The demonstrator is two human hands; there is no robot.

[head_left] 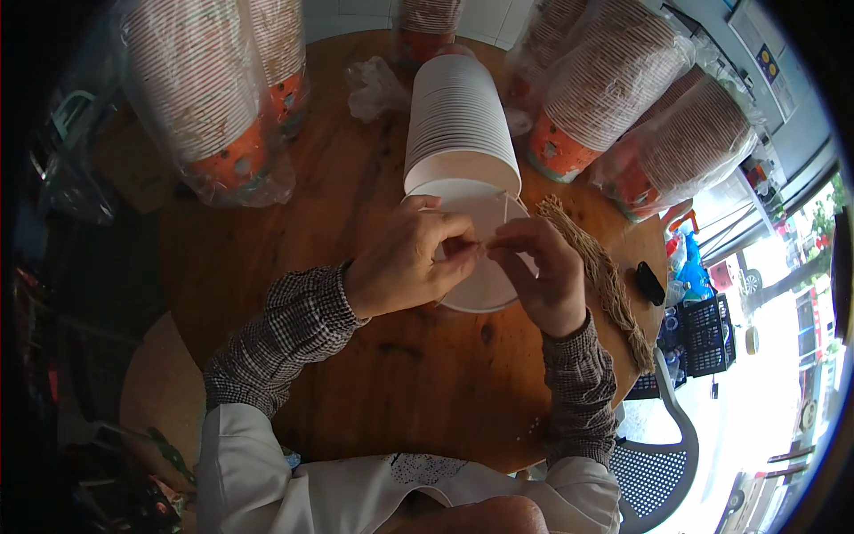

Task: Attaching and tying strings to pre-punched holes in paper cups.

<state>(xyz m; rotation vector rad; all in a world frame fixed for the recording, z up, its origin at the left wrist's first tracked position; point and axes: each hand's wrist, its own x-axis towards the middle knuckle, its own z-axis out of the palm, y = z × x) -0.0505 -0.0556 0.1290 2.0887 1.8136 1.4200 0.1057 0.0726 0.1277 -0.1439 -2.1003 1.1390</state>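
Head view: left hand (pixel 405 267) & right hand (pixel 543 271) pinch a string (pixel 505 209) at rim of paper cup (pixel 480 267), lying on counter (pixel 267 258) w/ cup stack (pixel 458 120). Step: threading, seemingly. Next calls for steady pull.

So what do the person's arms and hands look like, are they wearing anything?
Both forearms wear snug, long sleeves in a small dark-and-light checked fabric, the left sleeve and the right sleeve ending in cuffs at the wrists. Higher up there is a loose white garment. The left hand and right hand are bare: no gloves or rings visible.
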